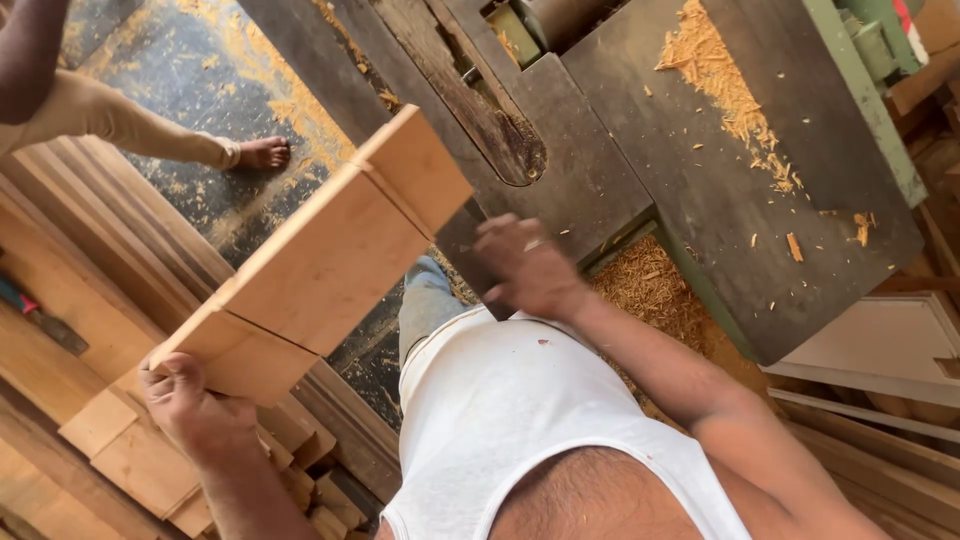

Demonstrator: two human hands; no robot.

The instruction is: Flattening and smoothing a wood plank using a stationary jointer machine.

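Head view, looking down past a white sleeveless vest. Lower left of frame: left hand (195,405) clamped on the near end of a stack of pale flat wooden boards (320,255), thumb on top, arm reaching up from below. The boards are held clear in the air, slanting up toward frame centre, above a pile of cut wooden offcuts (150,465).

Centre: right hand (525,265) blurred, fingers loosely curled and empty, touching nothing clearly, beside the boards' far end; forearm runs down to lower right.

Beyond: dark steel saw bench (700,170) with a blade slot, sawdust heaped on it.

Upper left: another person's bare foot (262,153) on the dusty floor (190,80).

Judged step: carrying boards at the bench; steadying them would want the second hand.
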